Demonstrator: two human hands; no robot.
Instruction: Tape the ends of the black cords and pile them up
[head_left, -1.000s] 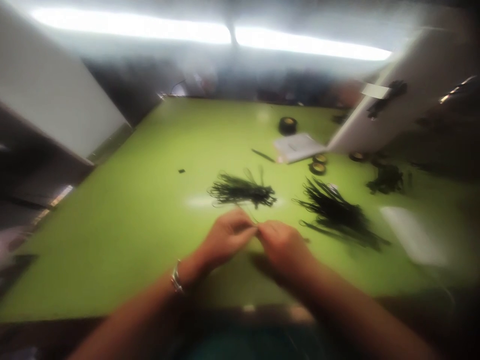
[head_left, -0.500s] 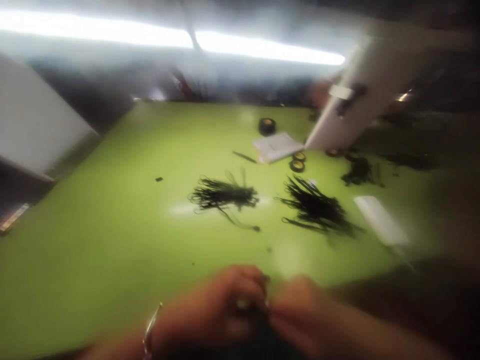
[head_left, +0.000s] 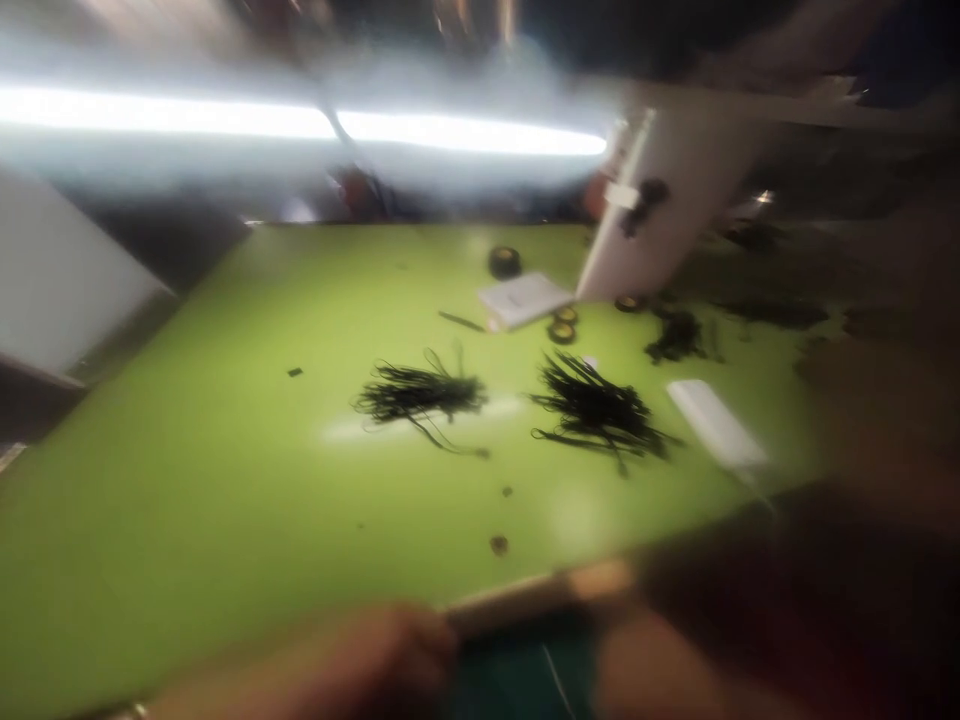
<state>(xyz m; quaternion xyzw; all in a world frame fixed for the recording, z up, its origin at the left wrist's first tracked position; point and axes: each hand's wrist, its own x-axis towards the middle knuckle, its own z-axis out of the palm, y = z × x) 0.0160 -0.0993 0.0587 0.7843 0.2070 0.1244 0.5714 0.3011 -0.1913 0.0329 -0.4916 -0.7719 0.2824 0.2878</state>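
My left hand [head_left: 375, 662] is a blurred shape at the bottom edge, pulled back below the near edge of the green table [head_left: 225, 480]; its fingers are smeared. My right hand [head_left: 637, 672] is also a blur at the bottom, beside a teal patch of clothing. Whether either hand holds anything cannot be made out. Farther out on the table lie two bundles of thin black wires, one at centre [head_left: 416, 395] with a loose strand trailing towards me, and one to its right [head_left: 592, 410].
At the back of the table are a black tape roll [head_left: 504, 262], a white pad [head_left: 525, 298] and two small rolls [head_left: 562, 325]. A white panel [head_left: 660, 230] leans at the right, with a further black bundle [head_left: 675, 335] and a white flat piece [head_left: 716, 425]. A small dark bit [head_left: 499, 545] lies near the front edge.
Both hands have drawn back from the middle of the table to below its near edge. The view has swung so everything on the table sits farther left and away.
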